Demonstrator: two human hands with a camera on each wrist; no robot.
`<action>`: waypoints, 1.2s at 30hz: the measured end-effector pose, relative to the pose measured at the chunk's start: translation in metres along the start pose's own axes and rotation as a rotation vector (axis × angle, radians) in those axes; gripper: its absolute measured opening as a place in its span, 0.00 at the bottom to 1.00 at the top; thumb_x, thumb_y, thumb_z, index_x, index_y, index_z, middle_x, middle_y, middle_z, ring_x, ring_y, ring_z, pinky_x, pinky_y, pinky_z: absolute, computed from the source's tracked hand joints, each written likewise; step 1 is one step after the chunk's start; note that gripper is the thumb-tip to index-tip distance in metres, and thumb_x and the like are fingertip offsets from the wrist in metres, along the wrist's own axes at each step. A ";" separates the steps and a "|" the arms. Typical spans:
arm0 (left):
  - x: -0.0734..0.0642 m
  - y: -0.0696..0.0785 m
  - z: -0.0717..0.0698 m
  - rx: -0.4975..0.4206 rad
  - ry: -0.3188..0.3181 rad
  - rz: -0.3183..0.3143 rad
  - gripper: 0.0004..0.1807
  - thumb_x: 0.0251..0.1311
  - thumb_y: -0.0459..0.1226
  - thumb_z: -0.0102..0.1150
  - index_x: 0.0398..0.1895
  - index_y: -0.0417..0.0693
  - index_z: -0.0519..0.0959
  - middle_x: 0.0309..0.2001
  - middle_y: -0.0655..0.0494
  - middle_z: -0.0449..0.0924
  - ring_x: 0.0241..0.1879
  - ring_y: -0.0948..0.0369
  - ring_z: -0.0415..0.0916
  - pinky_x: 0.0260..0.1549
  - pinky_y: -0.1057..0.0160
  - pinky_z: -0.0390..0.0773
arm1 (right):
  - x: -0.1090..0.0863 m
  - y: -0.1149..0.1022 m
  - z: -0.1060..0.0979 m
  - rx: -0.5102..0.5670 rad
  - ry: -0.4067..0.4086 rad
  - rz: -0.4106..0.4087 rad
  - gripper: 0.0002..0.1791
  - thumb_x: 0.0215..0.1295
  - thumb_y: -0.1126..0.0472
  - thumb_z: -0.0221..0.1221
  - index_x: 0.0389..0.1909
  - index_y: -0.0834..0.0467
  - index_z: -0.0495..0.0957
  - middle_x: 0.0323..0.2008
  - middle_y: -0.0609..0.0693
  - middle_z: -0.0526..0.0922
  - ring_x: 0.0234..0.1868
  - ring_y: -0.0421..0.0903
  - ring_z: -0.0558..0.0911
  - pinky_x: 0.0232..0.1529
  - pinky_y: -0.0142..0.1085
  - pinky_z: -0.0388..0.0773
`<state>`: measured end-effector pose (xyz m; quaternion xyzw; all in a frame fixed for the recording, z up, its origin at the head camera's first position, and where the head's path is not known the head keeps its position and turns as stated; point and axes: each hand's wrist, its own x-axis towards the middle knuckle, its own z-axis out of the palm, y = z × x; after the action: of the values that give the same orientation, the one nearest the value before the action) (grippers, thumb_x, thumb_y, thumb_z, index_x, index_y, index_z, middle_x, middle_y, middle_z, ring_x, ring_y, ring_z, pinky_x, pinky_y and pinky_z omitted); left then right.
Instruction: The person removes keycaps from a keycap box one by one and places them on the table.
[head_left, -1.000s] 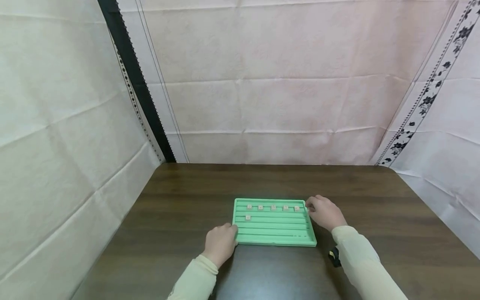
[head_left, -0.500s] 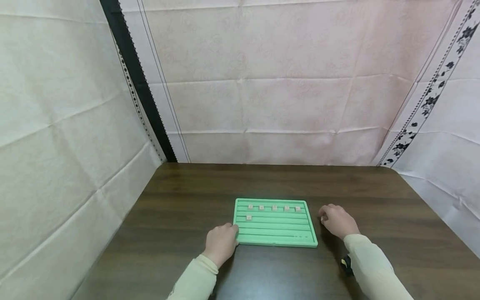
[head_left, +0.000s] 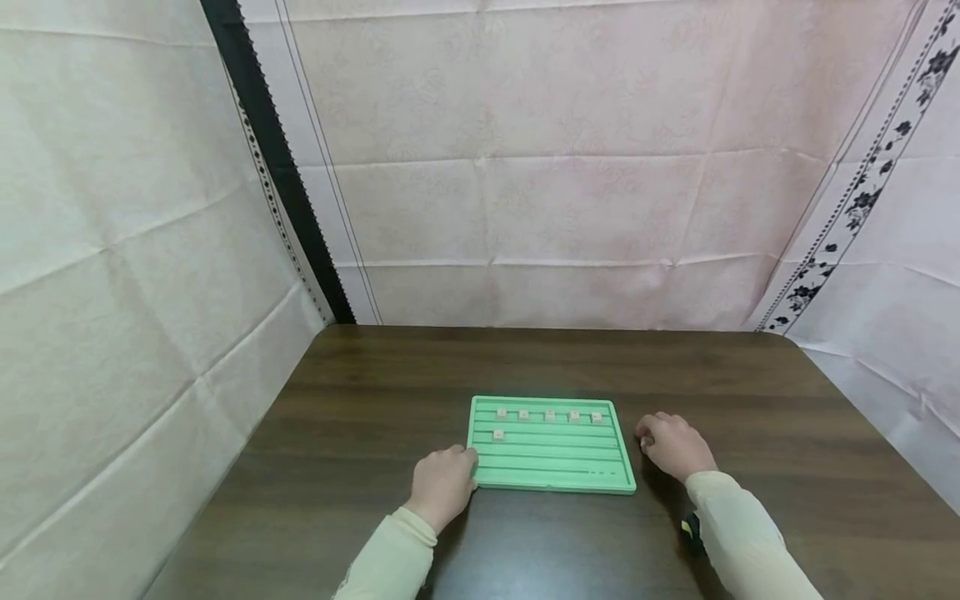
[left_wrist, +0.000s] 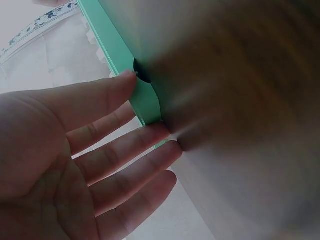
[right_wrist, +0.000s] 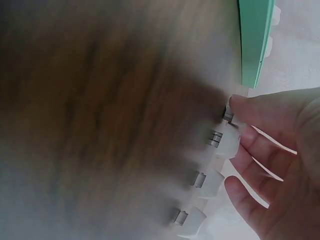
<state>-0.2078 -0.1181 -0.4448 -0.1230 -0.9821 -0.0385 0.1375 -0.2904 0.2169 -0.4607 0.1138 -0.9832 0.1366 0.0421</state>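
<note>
My left hand (head_left: 442,487) holds the near-left edge of a flat green ridged tray (head_left: 551,479). In the left wrist view the thumb (left_wrist: 112,95) lies on one side of the tray's edge, fingers on the other. Several small white tiles sit along the tray's top groove, and one more tile (head_left: 498,435) sits at the left of the second. Right of the tray, my right hand (head_left: 675,446) is low over the table. In the right wrist view, its thumb and a finger pinch a small white tile (right_wrist: 228,114). Marks on the tiles are too small to read.
Beside the pinched tile, several similar white pieces (right_wrist: 200,180) with grey ends form a line on the brown wooden table (head_left: 375,400). Hanging white cloth (head_left: 570,208) surrounds the table at the back and sides. A black strip (head_left: 277,158) runs down the left corner.
My right hand has moved from the tray's upper right corner outward and toward me, onto the table beside it. My left hand keeps its place at the tray's edge.
</note>
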 end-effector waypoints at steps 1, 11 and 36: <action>0.000 0.000 0.000 0.001 0.000 0.000 0.09 0.43 0.41 0.70 0.25 0.49 0.80 0.21 0.57 0.76 0.16 0.64 0.68 0.13 0.67 0.64 | 0.000 0.000 -0.001 0.001 0.001 0.001 0.06 0.54 0.67 0.57 0.32 0.56 0.79 0.34 0.52 0.80 0.39 0.54 0.76 0.38 0.52 0.72; 0.001 0.000 0.002 -0.004 -0.014 0.000 0.09 0.44 0.42 0.70 0.26 0.50 0.80 0.21 0.57 0.76 0.16 0.64 0.67 0.14 0.67 0.64 | 0.000 -0.006 -0.012 0.045 -0.048 0.017 0.11 0.54 0.64 0.60 0.40 0.58 0.77 0.39 0.54 0.79 0.44 0.55 0.75 0.42 0.53 0.72; -0.002 0.001 -0.003 0.008 -0.006 0.000 0.10 0.43 0.42 0.70 0.26 0.50 0.79 0.21 0.58 0.76 0.16 0.63 0.69 0.13 0.67 0.64 | 0.024 -0.077 -0.009 0.158 -0.019 -0.122 0.11 0.60 0.61 0.57 0.44 0.56 0.77 0.43 0.51 0.79 0.45 0.51 0.79 0.42 0.50 0.75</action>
<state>-0.2051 -0.1175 -0.4427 -0.1226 -0.9826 -0.0341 0.1353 -0.2952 0.1423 -0.4295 0.1775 -0.9610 0.2096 0.0319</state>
